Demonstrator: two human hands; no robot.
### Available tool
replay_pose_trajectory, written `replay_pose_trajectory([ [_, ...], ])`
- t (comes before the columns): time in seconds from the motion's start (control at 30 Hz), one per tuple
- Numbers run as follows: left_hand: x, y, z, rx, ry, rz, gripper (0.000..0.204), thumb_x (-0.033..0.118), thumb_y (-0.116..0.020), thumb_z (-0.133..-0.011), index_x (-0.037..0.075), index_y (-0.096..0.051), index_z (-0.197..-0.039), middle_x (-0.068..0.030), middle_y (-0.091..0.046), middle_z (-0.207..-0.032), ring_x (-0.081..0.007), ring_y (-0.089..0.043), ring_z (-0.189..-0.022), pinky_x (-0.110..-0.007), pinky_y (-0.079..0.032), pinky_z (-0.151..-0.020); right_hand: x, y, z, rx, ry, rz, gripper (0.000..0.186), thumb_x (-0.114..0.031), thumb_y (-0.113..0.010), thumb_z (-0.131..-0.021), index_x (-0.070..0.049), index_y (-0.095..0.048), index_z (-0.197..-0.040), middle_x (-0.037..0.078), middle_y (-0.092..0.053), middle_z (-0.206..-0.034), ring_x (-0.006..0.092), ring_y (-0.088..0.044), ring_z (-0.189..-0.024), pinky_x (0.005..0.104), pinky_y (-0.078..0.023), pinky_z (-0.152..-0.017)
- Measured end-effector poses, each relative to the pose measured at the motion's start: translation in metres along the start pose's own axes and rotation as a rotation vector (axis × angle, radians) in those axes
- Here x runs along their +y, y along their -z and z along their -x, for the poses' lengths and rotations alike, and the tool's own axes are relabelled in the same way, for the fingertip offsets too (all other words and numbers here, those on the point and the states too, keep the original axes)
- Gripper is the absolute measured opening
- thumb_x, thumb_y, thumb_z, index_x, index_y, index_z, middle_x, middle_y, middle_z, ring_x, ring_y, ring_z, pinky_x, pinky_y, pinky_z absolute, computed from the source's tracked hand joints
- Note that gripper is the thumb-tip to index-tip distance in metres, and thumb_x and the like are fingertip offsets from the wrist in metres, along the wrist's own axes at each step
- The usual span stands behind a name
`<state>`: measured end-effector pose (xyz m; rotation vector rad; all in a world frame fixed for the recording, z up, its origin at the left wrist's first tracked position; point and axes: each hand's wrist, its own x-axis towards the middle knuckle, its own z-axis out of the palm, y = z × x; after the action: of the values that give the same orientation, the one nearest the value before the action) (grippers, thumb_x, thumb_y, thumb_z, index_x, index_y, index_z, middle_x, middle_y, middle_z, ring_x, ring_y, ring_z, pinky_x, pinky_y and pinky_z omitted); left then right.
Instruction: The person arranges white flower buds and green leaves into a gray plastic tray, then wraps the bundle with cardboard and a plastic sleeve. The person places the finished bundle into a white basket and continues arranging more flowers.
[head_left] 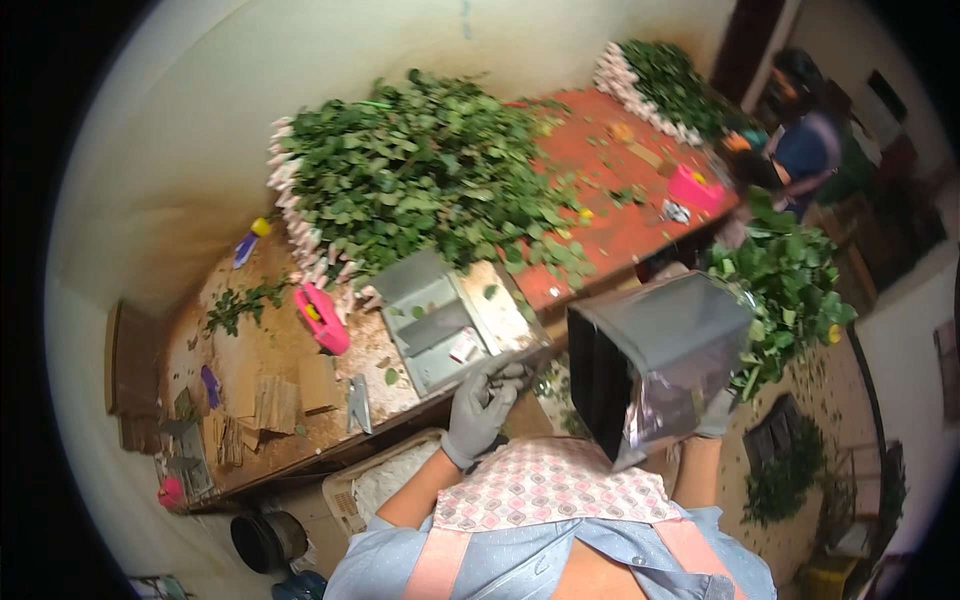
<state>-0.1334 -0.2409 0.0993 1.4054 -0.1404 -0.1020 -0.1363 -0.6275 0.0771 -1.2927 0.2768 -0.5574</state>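
My right hand (713,413), in a grey glove, grips a bunch of leafy stems (785,290) at the right. A box-shaped grey, shiny wrapper (665,330) surrounds one end of the bunch, its dark opening facing left. The wrapper hides part of my right hand. Green leaves stick out beyond its right end. My left hand (480,412), gloved in grey too, hovers by the table's front edge with fingers half bent and apart; nothing shows in it. Just beyond it lies a grey metal tray (425,315) with a small white packet inside.
A big heap of leafy bunches (420,170) with pale wrapped ends covers the middle of the table. Pink tape dispenser (321,320), grey stapler (360,403) and cardboard pieces (272,400) lie at left. A person (805,140) works at the far right; a crate (375,480) stands below the table.
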Motion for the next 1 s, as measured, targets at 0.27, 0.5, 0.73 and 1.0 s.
replay_pose_trajectory([
  [0.27,-0.073,-0.103,-0.046,-0.389,0.215,0.077,0.083,0.058,-0.048,-0.108,0.002,-0.024,-0.165,-0.0152,-0.041,-0.161,-0.0267,-0.048,-0.144,-0.039,-0.045,-0.113,0.067,0.107,0.084,0.054,-0.540,-0.687,0.049,-0.025,-0.041,-0.105,0.001,-0.056,-0.144,0.019,-0.064,-0.138,0.0322,-0.066,-0.120,0.0456,-0.054,-0.107],
  [0.5,-0.113,-0.167,-0.034,-0.776,0.193,-0.116,0.076,0.052,-0.046,-0.111,0.002,-0.026,-0.165,-0.0112,-0.047,-0.157,-0.0189,-0.058,-0.130,-0.034,-0.051,-0.103,0.073,0.110,0.140,0.117,-0.438,-0.869,0.048,-0.027,-0.040,-0.112,-0.003,-0.044,-0.154,0.013,-0.053,-0.153,0.0255,-0.057,-0.132,0.0427,-0.048,-0.114],
  [0.73,-0.103,-0.172,-0.041,-1.069,0.435,-0.090,0.072,0.040,-0.051,-0.110,-0.002,-0.027,-0.163,-0.0186,-0.042,-0.159,-0.0251,-0.047,-0.139,-0.037,-0.041,-0.114,0.042,0.074,0.163,0.118,-0.196,-0.866,0.050,-0.030,-0.037,-0.113,-0.007,-0.037,-0.158,0.011,-0.046,-0.158,0.0233,-0.050,-0.139,0.0416,-0.042,-0.118],
  [1.0,-0.099,-0.165,-0.055,-1.167,0.385,-0.057,0.072,0.038,-0.054,-0.110,-0.003,-0.027,-0.163,-0.0104,-0.050,-0.153,-0.0162,-0.062,-0.118,-0.032,-0.051,-0.101,0.030,0.055,0.183,0.155,-0.068,-0.843,0.053,-0.032,-0.035,-0.113,-0.011,-0.030,-0.162,0.008,-0.039,-0.164,0.0208,-0.042,-0.146,0.0403,-0.035,-0.123],
])
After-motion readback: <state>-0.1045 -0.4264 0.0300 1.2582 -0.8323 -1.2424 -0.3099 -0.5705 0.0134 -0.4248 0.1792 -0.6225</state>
